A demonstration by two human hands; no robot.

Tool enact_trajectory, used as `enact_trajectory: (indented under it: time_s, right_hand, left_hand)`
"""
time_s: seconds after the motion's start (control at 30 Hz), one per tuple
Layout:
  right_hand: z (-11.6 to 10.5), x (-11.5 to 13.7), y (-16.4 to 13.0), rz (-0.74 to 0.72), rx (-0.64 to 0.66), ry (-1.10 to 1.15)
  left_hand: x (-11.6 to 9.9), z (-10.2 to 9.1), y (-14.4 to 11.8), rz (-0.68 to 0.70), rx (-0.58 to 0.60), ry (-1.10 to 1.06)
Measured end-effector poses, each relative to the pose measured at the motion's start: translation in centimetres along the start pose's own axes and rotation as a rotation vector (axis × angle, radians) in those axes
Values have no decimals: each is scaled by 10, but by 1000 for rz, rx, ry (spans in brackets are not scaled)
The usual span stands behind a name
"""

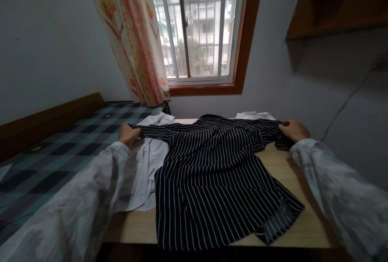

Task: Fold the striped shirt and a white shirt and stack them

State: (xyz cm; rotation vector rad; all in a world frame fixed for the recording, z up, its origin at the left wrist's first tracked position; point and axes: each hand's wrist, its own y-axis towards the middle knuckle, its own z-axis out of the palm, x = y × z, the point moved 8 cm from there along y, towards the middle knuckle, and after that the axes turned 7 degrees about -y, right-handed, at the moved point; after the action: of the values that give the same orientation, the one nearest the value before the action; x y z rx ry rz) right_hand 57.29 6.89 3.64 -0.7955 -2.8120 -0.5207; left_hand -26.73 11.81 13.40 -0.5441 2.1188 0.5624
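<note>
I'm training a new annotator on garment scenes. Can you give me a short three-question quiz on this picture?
1. True or false: both hands grip the striped shirt at its sleeve ends.
2. What lies under the striped shirt on the left hand side? A) a white garment B) a red towel C) a book
3. Fill in: the striped shirt lies spread on a wooden ____.

Key
1. True: the left hand and the right hand each hold a sleeve end, pulled outward.
2. A: the white garment shows beneath the shirt's left edge.
3. Table; its bare top shows beside the shirt, with the checked bed to the left.
</note>
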Motion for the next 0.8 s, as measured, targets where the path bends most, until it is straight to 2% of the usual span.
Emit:
enact_trajectory:
  time_s: [0.03, 0.1, 0.17, 0.23, 0.33, 0.37, 0.43, 0.53, 0.7, 0.8]
  right_hand:
    - [0, -2, 0, 1, 24, -59]
    - [-5, 4, -2, -48, -12, -151]
    - [-9, 26, -4, -175, -97, -177]
    - [-4, 63, -8, -343, -119, -138]
    - [16, 124, -14, -524, -24, -28]
    - [25, 140, -15, -526, 22, 5]
    - [43, 163, -12, -452, 109, 42]
    - [64, 178, -5, -328, 178, 57]
    - [75, 178, 16, -262, 161, 47]
    - [78, 177, 29, -277, 214, 7]
  left_hand:
    - [-4, -4, 0, 28, -39, 74]
    - [-24, -9, -3, 177, -144, 256]
    - [-51, 4, -10, 388, -173, 406]
    - [-73, 38, -20, 566, -62, 475]
    - [-89, 106, -34, 720, 210, 566]
    - [-89, 129, -37, 729, 290, 606]
    - [-79, 168, -37, 640, 443, 716]
    - [-64, 204, -29, 515, 541, 815]
    - [-60, 233, -12, 477, 622, 652]
    - [-67, 236, 4, 472, 617, 514]
